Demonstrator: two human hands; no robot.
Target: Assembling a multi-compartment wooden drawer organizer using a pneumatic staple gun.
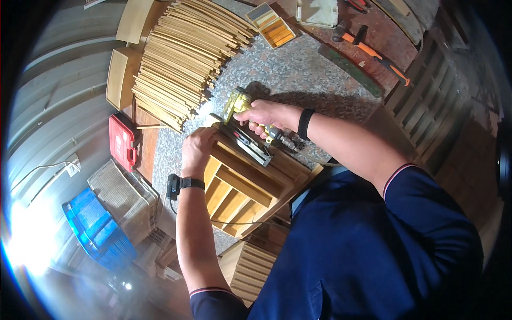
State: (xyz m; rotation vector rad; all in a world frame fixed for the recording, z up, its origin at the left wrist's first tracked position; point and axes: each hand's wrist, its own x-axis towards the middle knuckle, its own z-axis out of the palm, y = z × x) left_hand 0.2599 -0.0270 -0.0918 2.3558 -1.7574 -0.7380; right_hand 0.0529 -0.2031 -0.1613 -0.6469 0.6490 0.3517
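My right hand [260,116] is wrapped round the handle of a yellow air nail gun [235,104]. Its dark magazine slants over the far edge of a wooden divider tray [246,188], and an air hose joins the handle's near end. At the tray's far left corner, my left hand [198,145] grips the wood with closed fingers, close to the gun's nose. Long compartments split by thin wooden strips show inside the tray. The exact spot where the nose meets the wood is hard to make out.
Many thin wooden strips [181,53] lie on the speckled stone top. Beyond are a box of nails [272,26], a hammer [354,38] and a green metal bar [349,69]. A red case [121,141] and blue crate [96,224] stand left; stacked trays [253,269] sit near me.
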